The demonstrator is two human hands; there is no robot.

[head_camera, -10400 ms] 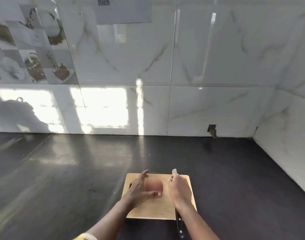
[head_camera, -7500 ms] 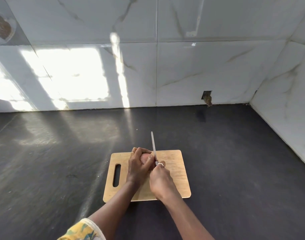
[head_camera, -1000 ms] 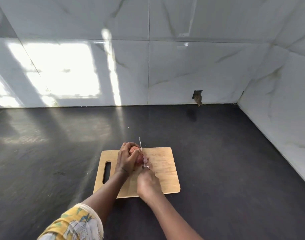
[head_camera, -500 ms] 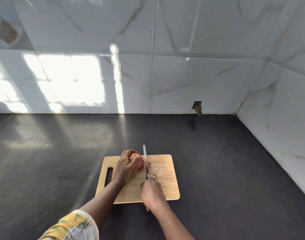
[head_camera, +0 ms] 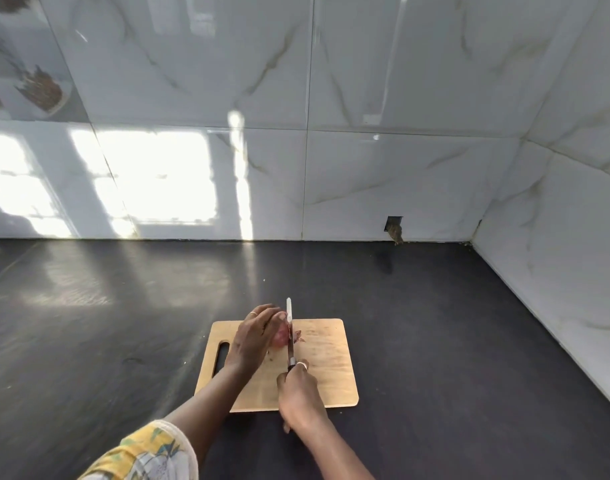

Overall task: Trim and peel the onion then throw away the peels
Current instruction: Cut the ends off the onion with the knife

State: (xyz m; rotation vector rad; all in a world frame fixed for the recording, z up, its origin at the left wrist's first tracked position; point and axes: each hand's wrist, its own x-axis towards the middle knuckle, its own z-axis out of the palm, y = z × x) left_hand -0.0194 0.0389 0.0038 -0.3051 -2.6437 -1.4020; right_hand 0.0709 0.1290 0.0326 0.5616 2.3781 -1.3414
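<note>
My right hand [head_camera: 298,393] grips the knife [head_camera: 289,327] handle over the cutting board's [head_camera: 331,375] near edge. Its blade meets the reddish-pink, glossy onion [head_camera: 281,336], which my left hand [head_camera: 253,337] cups by the far edge. A purplish scrap [head_camera: 299,336] lies just right of the blade.

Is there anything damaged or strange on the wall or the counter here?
Yes. The wall tile has a small square hole cut at its bottom edge, just above the counter, and brownish material hangs out of it. Nothing else stands out.
</note>
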